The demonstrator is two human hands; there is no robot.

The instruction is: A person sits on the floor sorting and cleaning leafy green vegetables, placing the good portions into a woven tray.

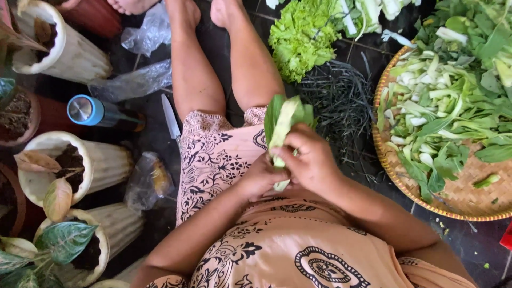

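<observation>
Both forearms angle in over the lap, hands meeting above the patterned skirt. The right hand point(312, 160) curls its fingers point(295, 140) closed around a leafy green stalk point(281, 125), holding it upright; the left hand point(261, 178) pinches the stalk's pale base from below, though its fingertips are hidden behind the stalk. To the right, a woven tray point(469, 200) of cut greens runs off the frame. A knife point(171, 121) lies on the floor beside the left leg, its handle tucked under the skirt

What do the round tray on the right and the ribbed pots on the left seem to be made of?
Tray: probably woven bamboo or cane, matte tan; the plaited weave and bound rim show. Pots: likely cream plastic or glazed ceramic, smooth with moulded ribs; the look cannot settle which.
</observation>
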